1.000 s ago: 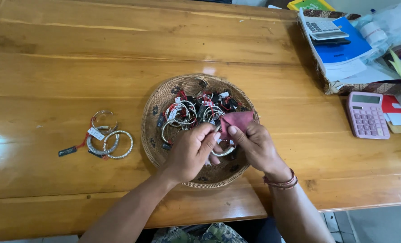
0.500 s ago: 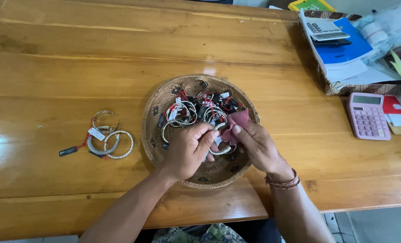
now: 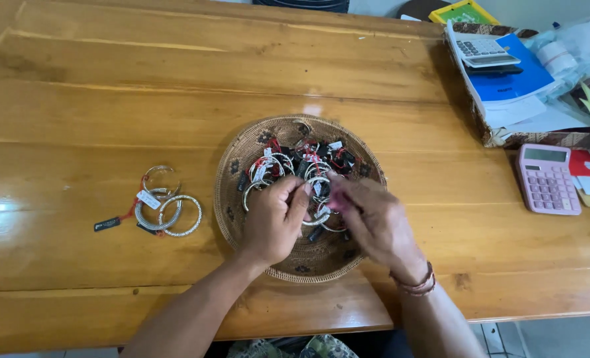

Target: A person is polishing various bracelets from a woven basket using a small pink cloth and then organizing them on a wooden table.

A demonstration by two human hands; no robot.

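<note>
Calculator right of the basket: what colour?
Pink calculator, pale keys, greenish display; head view, right of the woven basket.

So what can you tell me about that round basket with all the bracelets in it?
The basket is a round, shallow tray woven from tan straw-like fibre, with small dark patterns around its rim. It lies flat on the wooden table, near the front edge. A heap of silver bracelets with tags fills it. Both hands, left hand and right hand, work over it.

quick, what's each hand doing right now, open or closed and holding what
Left hand: closed, fingers pinching a silver bangle over the woven tray.
Right hand: closed on a small pink cloth, blurred, pressed to the same bangle.
</note>
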